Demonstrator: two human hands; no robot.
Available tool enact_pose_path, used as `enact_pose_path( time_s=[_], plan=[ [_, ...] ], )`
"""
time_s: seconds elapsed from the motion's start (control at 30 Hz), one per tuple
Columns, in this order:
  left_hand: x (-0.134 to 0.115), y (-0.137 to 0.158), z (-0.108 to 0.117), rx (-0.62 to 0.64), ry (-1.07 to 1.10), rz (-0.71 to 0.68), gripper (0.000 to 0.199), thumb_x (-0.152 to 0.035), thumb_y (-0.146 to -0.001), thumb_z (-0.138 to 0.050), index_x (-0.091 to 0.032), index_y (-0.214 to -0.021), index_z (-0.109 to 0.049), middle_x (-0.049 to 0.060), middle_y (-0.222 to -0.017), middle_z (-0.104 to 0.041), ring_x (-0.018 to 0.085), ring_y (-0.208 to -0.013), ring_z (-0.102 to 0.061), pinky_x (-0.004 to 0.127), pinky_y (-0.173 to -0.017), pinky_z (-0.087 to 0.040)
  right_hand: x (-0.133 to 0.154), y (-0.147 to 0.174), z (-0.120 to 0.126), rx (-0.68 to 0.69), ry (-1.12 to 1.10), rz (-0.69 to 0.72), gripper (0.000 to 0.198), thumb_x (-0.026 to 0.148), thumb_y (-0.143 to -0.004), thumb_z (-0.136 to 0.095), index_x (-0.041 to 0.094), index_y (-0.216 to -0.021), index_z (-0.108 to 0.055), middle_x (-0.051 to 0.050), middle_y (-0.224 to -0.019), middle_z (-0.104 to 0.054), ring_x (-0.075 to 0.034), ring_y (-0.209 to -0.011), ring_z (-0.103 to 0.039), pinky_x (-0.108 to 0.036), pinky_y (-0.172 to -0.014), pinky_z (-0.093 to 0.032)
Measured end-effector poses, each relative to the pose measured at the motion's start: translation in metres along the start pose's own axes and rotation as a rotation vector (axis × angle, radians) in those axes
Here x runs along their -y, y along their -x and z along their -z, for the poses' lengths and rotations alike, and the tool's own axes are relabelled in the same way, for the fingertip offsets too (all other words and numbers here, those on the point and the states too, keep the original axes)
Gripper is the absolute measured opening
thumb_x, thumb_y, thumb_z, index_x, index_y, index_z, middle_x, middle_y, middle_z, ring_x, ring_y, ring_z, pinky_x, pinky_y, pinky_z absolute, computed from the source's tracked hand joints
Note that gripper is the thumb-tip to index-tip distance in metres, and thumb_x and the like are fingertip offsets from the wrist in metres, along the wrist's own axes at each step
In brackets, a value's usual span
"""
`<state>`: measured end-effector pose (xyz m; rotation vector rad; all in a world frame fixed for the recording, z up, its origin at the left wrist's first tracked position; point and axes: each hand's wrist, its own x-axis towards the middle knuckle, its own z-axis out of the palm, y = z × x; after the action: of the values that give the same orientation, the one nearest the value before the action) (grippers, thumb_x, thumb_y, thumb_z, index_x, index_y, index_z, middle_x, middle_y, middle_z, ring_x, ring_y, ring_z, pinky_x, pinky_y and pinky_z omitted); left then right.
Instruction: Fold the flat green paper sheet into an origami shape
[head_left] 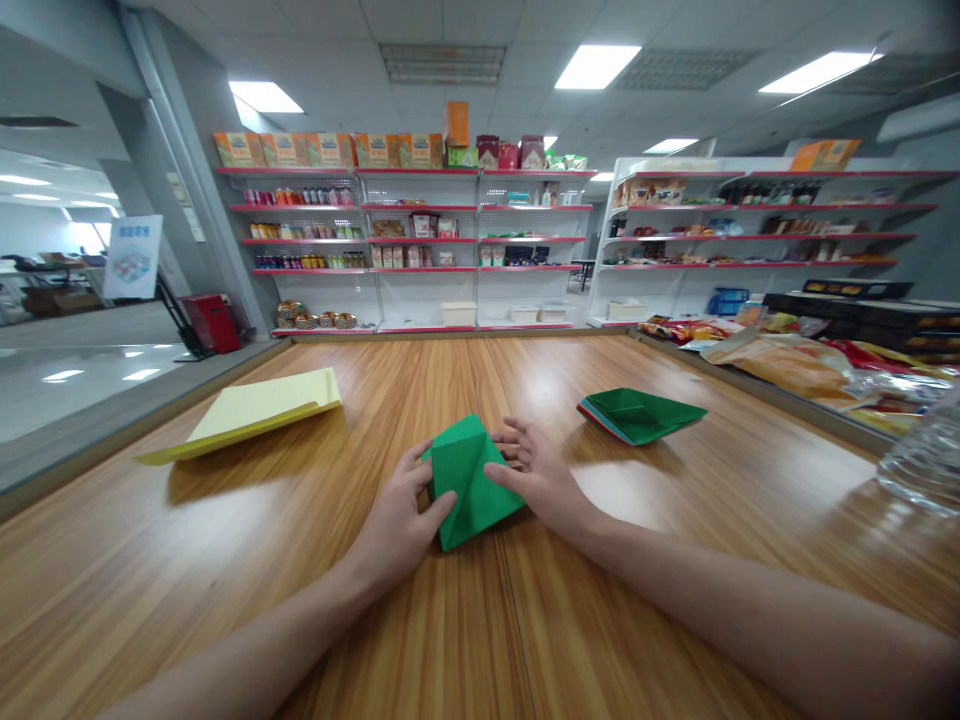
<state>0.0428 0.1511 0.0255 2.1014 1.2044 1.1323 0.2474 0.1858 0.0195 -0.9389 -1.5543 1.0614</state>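
Observation:
A green sheet of folded paper is held tilted over the middle of the wooden table, with creases showing on its face. On its left side my left hand grips it, thumb on the front and fingers behind the edge. My right hand has its thumb on the paper's right part, while its fingers curve around behind that edge. Farther right lies a folded green paper piece with red and blue layers at its left edge. To the left is a yellow paper stack with a curled near edge.
A clear plastic container stands at the right edge. Bagged snacks and dark boxes lie beyond the table's raised right border. Store shelves with goods line the back. A sign board stands at the left.

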Motion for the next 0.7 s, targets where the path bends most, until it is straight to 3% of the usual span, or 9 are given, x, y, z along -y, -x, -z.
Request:
enact_pose_path(
  time_s=[0.13,0.27,0.47,0.57,0.63,0.7],
  plan=[
    [0.000,-0.003,0.000,-0.091,0.312,0.097,0.032,-0.038,-0.085,-0.056,-0.015,-0.103,-0.070,0.009,-0.137,-0.047,0.027,-0.135,-0.031,0.039,-0.107,-0.036,0.000,-0.003,0.000,-0.078,-0.241,-0.069,0.071,0.032,-0.068,-0.077,0.016,-0.127,-0.039,-0.012,-0.108,-0.062,-0.022,-0.093,-0.063,-0.037,-0.080,-0.051],
    [-0.006,-0.004,0.001,-0.114,0.455,0.093,0.033,-0.040,-0.084,-0.060,-0.015,-0.103,-0.071,0.009,-0.140,-0.044,0.029,-0.132,-0.036,0.041,-0.108,-0.035,0.003,0.000,0.001,0.033,-0.304,-0.061,0.069,0.030,-0.071,-0.075,0.018,-0.128,-0.038,-0.007,-0.093,-0.068,-0.023,-0.085,-0.066,-0.038,-0.075,-0.052],
    [-0.008,-0.002,-0.003,0.039,0.834,0.258,0.045,-0.044,-0.083,-0.062,-0.014,-0.117,-0.063,0.013,-0.117,-0.065,0.030,-0.112,-0.057,0.043,-0.093,-0.048,0.015,0.005,-0.002,-0.065,-0.201,0.081,0.064,0.029,-0.076,-0.069,0.023,-0.130,-0.036,0.000,-0.080,-0.067,-0.019,-0.078,-0.064,-0.033,-0.072,-0.050],
    [-0.005,-0.001,-0.004,0.058,0.834,0.228,0.042,-0.039,-0.084,-0.064,-0.014,-0.118,-0.061,0.012,-0.115,-0.066,0.027,-0.105,-0.061,0.040,-0.092,-0.049,0.021,0.007,-0.005,-0.081,-0.186,0.128,0.065,0.027,-0.078,-0.066,0.025,-0.133,-0.031,0.000,-0.083,-0.065,-0.018,-0.077,-0.062,-0.031,-0.070,-0.049],
    [-0.004,-0.001,-0.004,0.010,0.746,0.196,0.039,-0.037,-0.084,-0.063,-0.014,-0.116,-0.061,0.012,-0.117,-0.065,0.026,-0.106,-0.061,0.038,-0.093,-0.048,0.022,0.009,-0.006,-0.060,-0.141,0.164,0.069,0.027,-0.078,-0.065,0.027,-0.137,-0.027,-0.001,-0.088,-0.065,-0.017,-0.077,-0.061,-0.031,-0.071,-0.049],
    [-0.003,0.000,-0.004,-0.052,0.699,0.177,0.044,-0.037,-0.084,-0.063,-0.014,-0.121,-0.056,0.012,-0.119,-0.064,0.026,-0.105,-0.062,0.037,-0.091,-0.050,0.019,0.009,-0.005,-0.030,-0.045,0.185,0.065,0.029,-0.079,-0.065,0.027,-0.135,-0.034,-0.002,-0.093,-0.064,-0.017,-0.080,-0.060,-0.032,-0.074,-0.048]
  ],
)
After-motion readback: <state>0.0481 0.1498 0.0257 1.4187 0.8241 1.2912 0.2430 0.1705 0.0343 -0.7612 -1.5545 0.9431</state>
